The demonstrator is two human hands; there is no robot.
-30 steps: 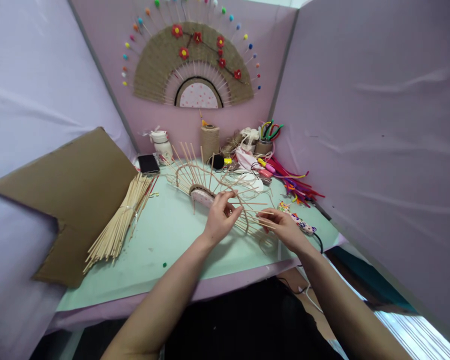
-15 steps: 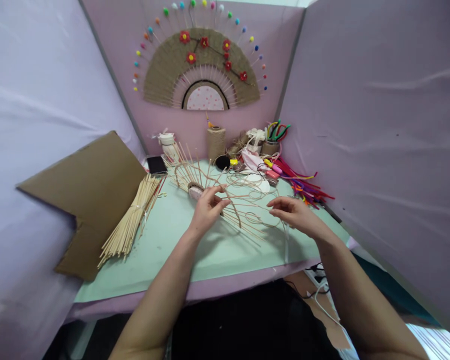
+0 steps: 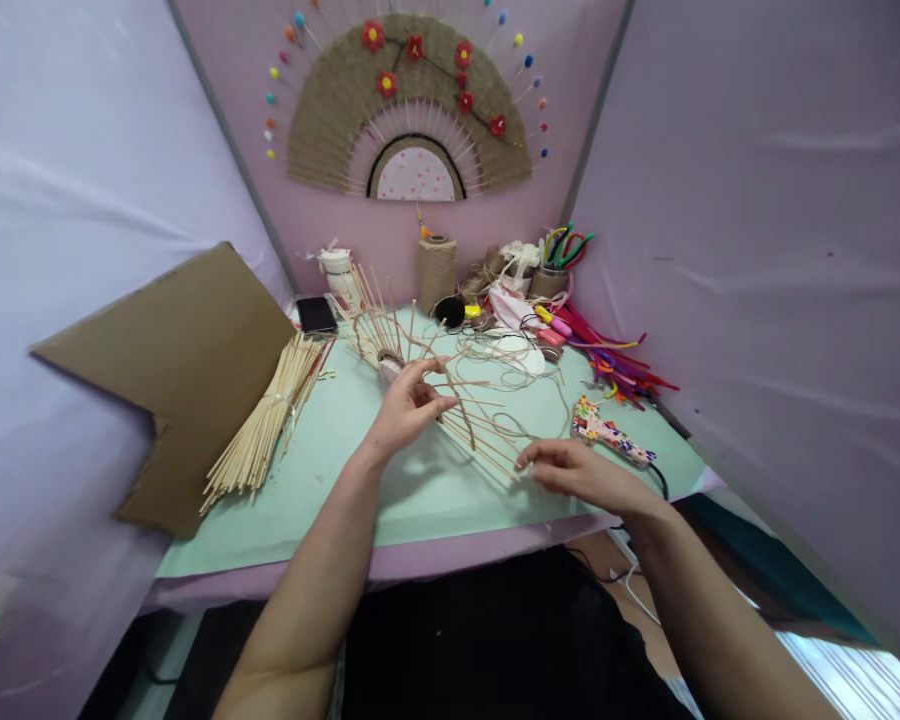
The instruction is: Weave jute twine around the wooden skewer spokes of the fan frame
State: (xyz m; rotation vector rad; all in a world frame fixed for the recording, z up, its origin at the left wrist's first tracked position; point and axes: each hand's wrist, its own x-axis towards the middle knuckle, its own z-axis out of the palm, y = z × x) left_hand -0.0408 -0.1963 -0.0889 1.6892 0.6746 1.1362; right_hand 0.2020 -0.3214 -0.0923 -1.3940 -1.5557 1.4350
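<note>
My right hand (image 3: 585,476) is at the stick tips, whether pinching I can't tell; my left hand (image 3: 399,412), thumb and forefinger apart, is at the stick frame (image 3: 462,410) on the table (image 3: 330,490), before the twine spool (image 3: 438,275)

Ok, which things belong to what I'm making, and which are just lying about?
Likely in the job:
- fan-shaped frame of pale wooden sticks, at the left hand
- bundle of similar sticks
- brown twine cone

Seemingly just lying about:
- white lidded bottle
- flat black rectangle
- red and purple fuzzy stems
</note>
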